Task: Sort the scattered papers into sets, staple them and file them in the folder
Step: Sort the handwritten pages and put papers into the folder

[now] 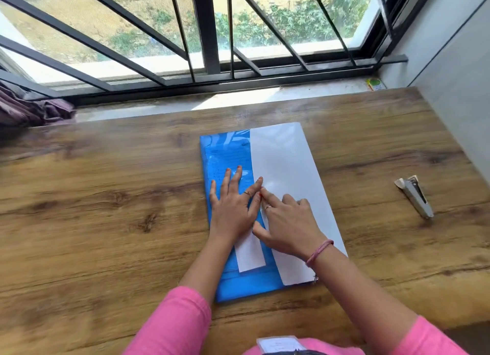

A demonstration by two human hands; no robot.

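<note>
Nearest to the camera are two pink sleeves (169, 325), and from them both arms reach forward to a blue folder (225, 148) that lies flat on the wooden table (92, 195). The left hand (233, 209) rests on the folder with straight, spread fingers and grasps nothing, while the right hand (289, 222) presses its pointing finger on the white flap (286, 174), the other fingers loosely bent. A stapler (415, 195) lies well apart on the right side of the table.

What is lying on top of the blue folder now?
On the blue folder lie a wide white sheet, a narrow white strip and both hands, left, right. Its inside is covered.
</note>
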